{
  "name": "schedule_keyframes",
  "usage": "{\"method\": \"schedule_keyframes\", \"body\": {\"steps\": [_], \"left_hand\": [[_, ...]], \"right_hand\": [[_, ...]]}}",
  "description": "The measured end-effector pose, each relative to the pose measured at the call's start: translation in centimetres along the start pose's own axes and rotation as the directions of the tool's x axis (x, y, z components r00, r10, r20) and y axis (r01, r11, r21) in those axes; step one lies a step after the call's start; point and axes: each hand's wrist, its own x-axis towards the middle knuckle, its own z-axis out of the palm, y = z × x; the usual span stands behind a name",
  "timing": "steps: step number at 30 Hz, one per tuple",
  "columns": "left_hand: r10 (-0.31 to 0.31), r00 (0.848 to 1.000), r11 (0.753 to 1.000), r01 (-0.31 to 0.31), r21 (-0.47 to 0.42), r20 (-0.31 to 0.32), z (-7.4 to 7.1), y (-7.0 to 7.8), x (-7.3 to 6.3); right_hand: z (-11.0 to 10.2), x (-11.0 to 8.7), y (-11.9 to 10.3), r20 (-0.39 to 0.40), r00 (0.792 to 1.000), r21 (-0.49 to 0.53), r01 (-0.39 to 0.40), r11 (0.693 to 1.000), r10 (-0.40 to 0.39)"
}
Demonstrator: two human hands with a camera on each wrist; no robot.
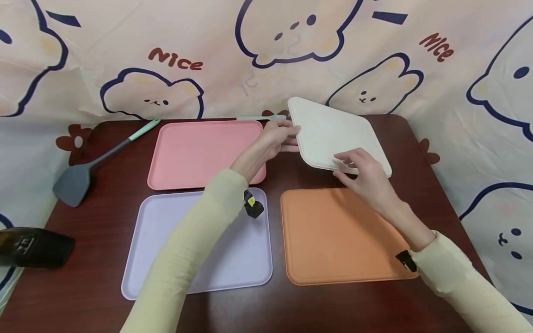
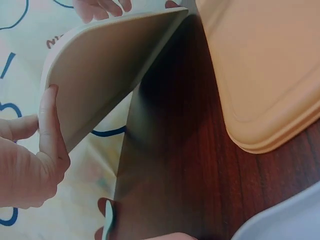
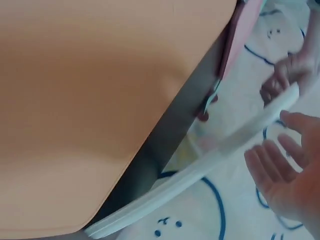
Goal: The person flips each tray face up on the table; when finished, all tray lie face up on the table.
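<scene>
A white rectangular tray (image 1: 339,134) is held tilted over the back right of the table, its left side raised. My left hand (image 1: 278,138) grips its left edge; the left wrist view shows the fingers lying against the underside of the tray (image 2: 105,70). My right hand (image 1: 368,180) is at the tray's front edge, its fingers loosely bent over the surface. From the right wrist, the thumb of the right hand (image 3: 292,182) is right at the rim, and the other fingers are apart from it.
An orange tray (image 1: 341,240) lies in front of the white one. Left of these lie a pink tray (image 1: 200,152) and a lavender tray (image 1: 233,259). A grey spatula (image 1: 77,182) and a dark object (image 1: 41,247) are at the left; a mint-green handle (image 1: 250,117) shows at the back edge.
</scene>
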Motion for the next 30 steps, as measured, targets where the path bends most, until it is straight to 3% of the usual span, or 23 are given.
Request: {"method": "schedule_keyframes", "body": {"steps": [7, 16, 23, 30], "left_hand": [[0.026, 1.000, 1.000, -0.026, -0.009, 0.009, 0.9, 0.9, -0.3], [0.047, 0.999, 0.999, -0.047, -0.025, 0.022, 1.7, 1.1, -0.8], [0.081, 0.993, 0.997, -0.082, 0.012, 0.080, 1.1, 0.9, -1.1], [0.077, 0.992, 0.997, -0.077, -0.004, 0.095, 0.3, 0.6, -1.4]], "right_hand": [[1.5, 0.1, -1.4, -0.112, 0.994, -0.238, -0.025, 0.971, -0.002], [2.7, 0.6, -1.2, -0.244, 0.969, -0.424, -0.079, 0.902, -0.030], [2.7, 1.2, -1.1, -0.342, 0.939, -0.489, -0.153, 0.859, -0.027], [1.1, 1.7, -0.9, -0.438, 0.899, -0.460, -0.208, 0.863, -0.017]]}}
